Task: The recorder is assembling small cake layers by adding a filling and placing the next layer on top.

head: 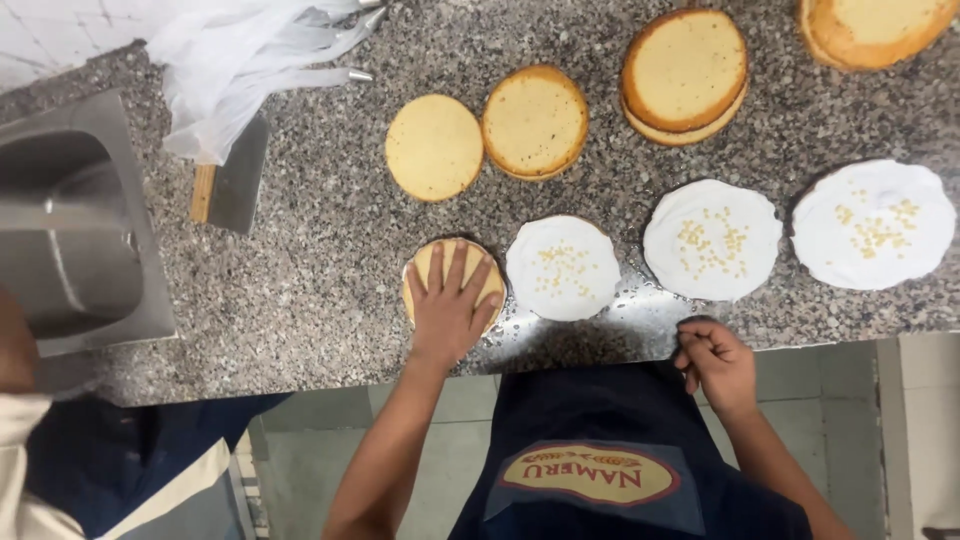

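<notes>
My left hand [450, 300] lies flat, fingers spread, on top of a small round sponge cake layer [424, 265] at the front of the speckled granite counter [320, 260]. My right hand [715, 362] hangs at the counter's front edge with its fingers curled and nothing visible in it. To the right of the pressed layer sit three round layers covered in white cream and dotted with small yellow bits: a small one [562, 267], a medium one [712, 240] and a large one [873, 225].
Bare sponge layers lie behind: two small ones [434, 147] [535, 122], a stacked pair [685, 75], another at the top right [875, 28]. White piping bags [240, 50] and a scraper [232, 185] lie at the back left. A steel sink [75, 220] is left. Another person's sleeve [20, 440] shows.
</notes>
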